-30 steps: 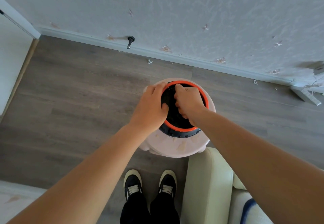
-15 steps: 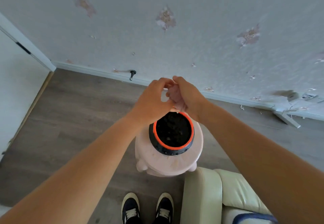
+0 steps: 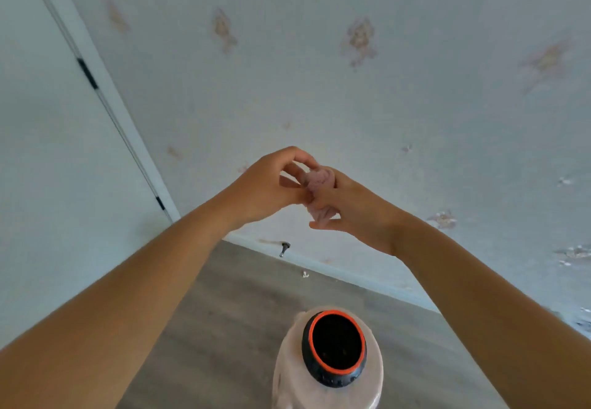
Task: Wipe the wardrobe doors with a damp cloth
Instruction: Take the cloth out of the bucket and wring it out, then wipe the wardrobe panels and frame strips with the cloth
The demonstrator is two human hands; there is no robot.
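Gripping small bunched pink cloth (image 3: 318, 181) with curled fingers of left hand (image 3: 265, 186) and right hand (image 3: 356, 213). Twist opposite ways over black orange-rimmed bucket (image 3: 332, 378); aim damp, not dripping.

Pink cloth (image 3: 319, 192); black bucket (image 3: 335, 349), orange rim; grey floor (image 3: 230, 312).

Door stop (image 3: 284, 248) sticks out of white baseboard (image 3: 351, 276), low on the wall. Above it: pale blue-grey wallpaper (image 3: 319, 89), faded floral motifs, soft even light. Below it: grey wood-look plank floor (image 3: 224, 328). Left of it: white panel (image 3: 48, 152) with a white edge strip (image 3: 105, 89) and two dark marks. Just right of it: small white scrap (image 3: 305, 274) on the floor. Further below-right: pale pink stool (image 3: 287, 376).
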